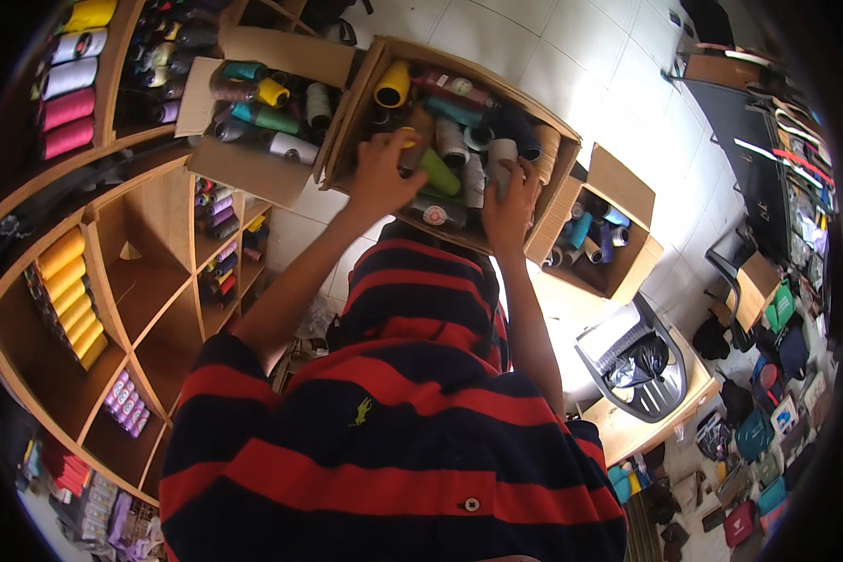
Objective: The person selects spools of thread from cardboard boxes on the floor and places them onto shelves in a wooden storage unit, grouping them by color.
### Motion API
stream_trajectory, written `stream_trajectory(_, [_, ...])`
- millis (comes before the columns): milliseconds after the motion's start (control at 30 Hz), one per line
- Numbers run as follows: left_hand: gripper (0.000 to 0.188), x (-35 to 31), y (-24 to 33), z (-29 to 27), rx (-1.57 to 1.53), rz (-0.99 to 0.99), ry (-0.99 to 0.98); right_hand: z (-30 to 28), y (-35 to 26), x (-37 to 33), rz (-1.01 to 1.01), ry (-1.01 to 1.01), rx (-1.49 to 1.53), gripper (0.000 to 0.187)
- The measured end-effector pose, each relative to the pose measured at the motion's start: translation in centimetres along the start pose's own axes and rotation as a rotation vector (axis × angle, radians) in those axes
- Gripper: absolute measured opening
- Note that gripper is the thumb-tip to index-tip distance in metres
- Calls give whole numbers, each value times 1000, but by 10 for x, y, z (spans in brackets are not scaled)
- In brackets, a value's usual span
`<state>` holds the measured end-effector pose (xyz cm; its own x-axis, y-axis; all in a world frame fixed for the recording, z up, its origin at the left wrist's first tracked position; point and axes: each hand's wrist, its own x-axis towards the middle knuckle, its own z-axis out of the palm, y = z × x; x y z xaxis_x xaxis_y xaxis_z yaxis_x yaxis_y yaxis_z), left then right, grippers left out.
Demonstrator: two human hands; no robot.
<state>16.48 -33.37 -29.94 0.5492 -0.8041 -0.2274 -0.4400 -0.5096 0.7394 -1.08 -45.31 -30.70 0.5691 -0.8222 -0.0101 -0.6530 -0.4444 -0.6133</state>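
A cardboard box full of thread cones in many colours lies ahead of me, and both hands are inside it. My left hand is on the box's left side, its fingers curled round a dark thread cone with a yellow top, partly hidden by them. On the right, my right hand has its thumb and fingers closed about a pale grey thread cone. Between the hands lie a green cone and a grey cone. A yellow cone stands in the far left corner.
An open carton of cones adjoins the box on the left, a smaller carton on the right. Wooden shelves with yellow and purple spools line the left. A chair stands at right; bags and other items cover the floor there.
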Motion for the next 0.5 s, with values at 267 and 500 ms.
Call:
stream_trajectory(267, [61, -5, 26, 38, -458, 297, -150, 17, -8, 1, 123, -81, 37, 50])
stream_trajectory(500, [34, 24, -12, 6, -790, -285, -207, 16, 0, 8, 324, -12, 5, 67])
